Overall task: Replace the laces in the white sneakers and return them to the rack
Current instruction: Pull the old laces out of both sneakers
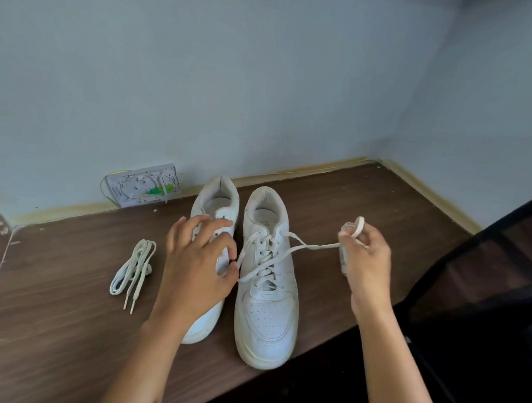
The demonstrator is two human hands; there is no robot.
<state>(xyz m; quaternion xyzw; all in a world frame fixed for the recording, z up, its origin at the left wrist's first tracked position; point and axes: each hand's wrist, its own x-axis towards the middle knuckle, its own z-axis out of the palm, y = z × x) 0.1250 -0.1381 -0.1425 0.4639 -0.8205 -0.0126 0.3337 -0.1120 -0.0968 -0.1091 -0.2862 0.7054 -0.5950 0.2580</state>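
Head view, looking down on a brown wood-grain floor (63, 329) in the corner of a room. Two white sneakers stand side by side, toes toward the person. The right sneaker (266, 295) has its lace (305, 245) threaded through the eyelets; a strand runs off to the right hand (366, 263), whose curled fingers grip a looped end that sticks up above them. That hand is blurred, so exactly how the loop is wrapped is hard to make out. The left sneaker (217, 204) is largely hidden behind the left hand (199, 259), only its heel and part of the toe showing. The left hand's fingers are spread over it, while thumb and forefinger seem to pinch a strand by the right sneaker's eyelets, though I cannot be sure. A spare pair of laces (133, 269) lies bundled on the floor, just left of the hand. Against the pale blue wall (235, 75) sits a grey wall box (142, 184) with yellow and green wires. A dark rack (487, 277) is cut off at the right edge.
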